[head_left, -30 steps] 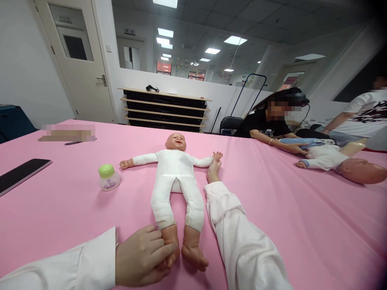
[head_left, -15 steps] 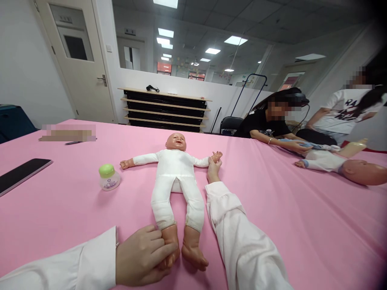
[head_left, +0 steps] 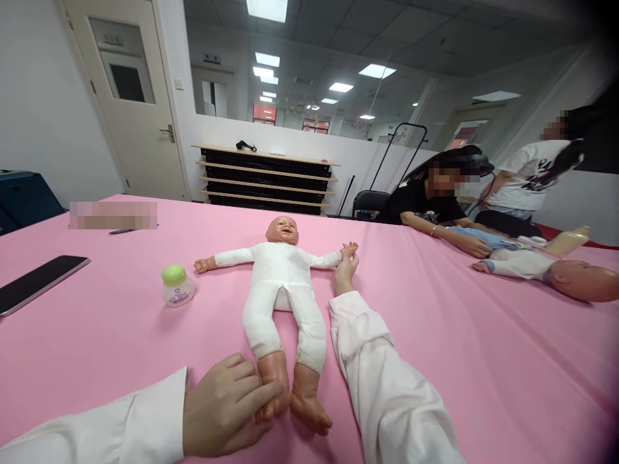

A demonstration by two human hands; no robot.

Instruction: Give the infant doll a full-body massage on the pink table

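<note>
The doll point(head_left: 282, 264) is lying face-up on the pink desk point(head_left: 435, 335); the left hand point(head_left: 225, 406) is holding its foot point(head_left: 276, 407), the right hand point(head_left: 345, 272) is gripping its wrist point(head_left: 343, 252), a jar point(head_left: 177, 287) is standing nearby

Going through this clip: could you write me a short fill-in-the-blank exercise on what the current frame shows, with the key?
1. The bald doll in white cloth lies face ____.
2. The person's right hand grips the end of the doll's outstretched ____, while the left hand is on a foot.
3. The rounded translucent jar has a ____ lid.
4. The flat rectangular dark-screened phone lies on ____ cloth.

Missing words: up; arm; green; pink.
</note>
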